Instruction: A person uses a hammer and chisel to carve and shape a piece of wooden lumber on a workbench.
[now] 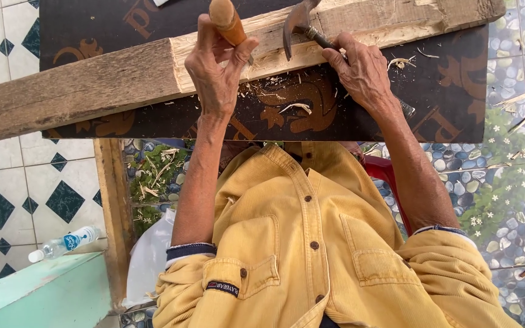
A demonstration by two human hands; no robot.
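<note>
My left hand (217, 73) is closed around the orange-brown wooden handle of a tool (226, 18), held upright against a long rough wooden beam (92, 91). My right hand (363, 70) grips a claw hammer (299, 24) close to its metal head, which hangs just right of the handle, over the beam's freshly cut pale edge. The beam lies slanted across a dark board with an orange pattern (445, 115). Pale wood chips (296, 107) are scattered on the board between my hands. The tool's working end is hidden behind my fingers.
A plastic water bottle (65, 243) lies on the diamond-tiled floor (7, 182) at the left, above a pale green surface (37, 291). A wooden post (113, 206) and a white bag (150, 255) sit beside my left arm. Pebble-patterned flooring (505, 200) is on the right.
</note>
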